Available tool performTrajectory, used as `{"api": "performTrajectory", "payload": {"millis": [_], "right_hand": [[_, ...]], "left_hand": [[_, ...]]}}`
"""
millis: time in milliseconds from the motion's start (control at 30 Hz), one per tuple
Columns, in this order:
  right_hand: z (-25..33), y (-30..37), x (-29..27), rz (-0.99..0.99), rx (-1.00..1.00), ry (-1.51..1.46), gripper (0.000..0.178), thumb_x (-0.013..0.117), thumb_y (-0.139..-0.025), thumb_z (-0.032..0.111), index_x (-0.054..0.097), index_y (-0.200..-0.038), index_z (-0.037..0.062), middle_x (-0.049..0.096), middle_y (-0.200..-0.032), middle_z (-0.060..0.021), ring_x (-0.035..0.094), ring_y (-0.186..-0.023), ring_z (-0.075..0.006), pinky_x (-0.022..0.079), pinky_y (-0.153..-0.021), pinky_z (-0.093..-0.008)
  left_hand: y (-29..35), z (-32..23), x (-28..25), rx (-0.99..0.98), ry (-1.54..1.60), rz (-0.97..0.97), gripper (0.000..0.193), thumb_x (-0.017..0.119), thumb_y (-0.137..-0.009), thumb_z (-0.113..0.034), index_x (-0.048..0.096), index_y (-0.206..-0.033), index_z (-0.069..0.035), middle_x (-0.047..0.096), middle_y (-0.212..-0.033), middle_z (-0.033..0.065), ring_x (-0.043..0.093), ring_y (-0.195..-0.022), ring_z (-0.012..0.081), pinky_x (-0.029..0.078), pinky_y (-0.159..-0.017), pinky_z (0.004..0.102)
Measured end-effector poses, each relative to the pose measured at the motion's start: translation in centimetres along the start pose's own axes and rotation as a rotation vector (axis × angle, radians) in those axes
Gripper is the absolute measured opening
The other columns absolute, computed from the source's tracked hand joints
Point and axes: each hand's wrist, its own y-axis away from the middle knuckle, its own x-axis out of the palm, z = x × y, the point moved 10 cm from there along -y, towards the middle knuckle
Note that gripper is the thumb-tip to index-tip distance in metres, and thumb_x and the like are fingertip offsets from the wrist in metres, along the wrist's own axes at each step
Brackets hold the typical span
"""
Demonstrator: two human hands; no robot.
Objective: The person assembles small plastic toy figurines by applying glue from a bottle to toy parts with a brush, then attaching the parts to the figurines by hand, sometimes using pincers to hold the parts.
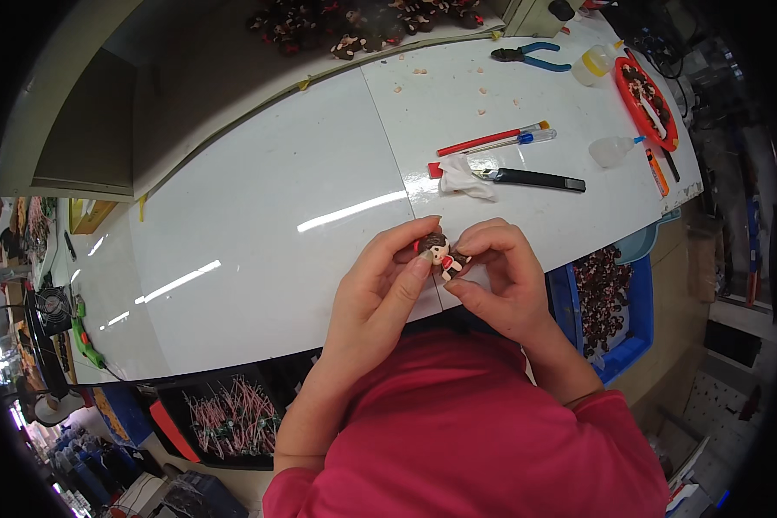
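Note:
A tiny doll figure (441, 253) with brown hair, a pale face and a red part sits between both hands just above the near edge of the white table (259, 233). My left hand (380, 289) pinches its head from the left. From the right, my right hand (501, 276) holds its body with thumb and fingers. Both forearms rise from a pink shirt at the bottom of the picture.
On the table lie a white cloth (468, 177), a black-handled knife (535, 180), red and blue pens (496, 138), blue pliers (531, 57), two small glue bottles (613, 150) and a red tray (646, 102). A blue bin (617, 306) of dark figures stands right; a black bin (233, 419) of pink strings below left.

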Motion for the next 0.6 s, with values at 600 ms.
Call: {"api": "performTrajectory", "payload": {"millis": [600], "right_hand": [[1.4,0.1,0.2,-0.041,-0.148,0.326,0.039,0.072,-0.071,-0.002,0.052,-0.103,0.0053,0.054,-0.100,-0.0092,0.056,-0.088,-0.0187,0.047,-0.077,-0.0277]], "left_hand": [[0.3,-0.2,-0.1,0.029,0.095,-0.056,0.030,0.051,-0.092,-0.007,0.048,-0.121,0.002,0.053,-0.123,0.0176,0.055,-0.108,0.0196,0.046,-0.093,0.0340]]}}
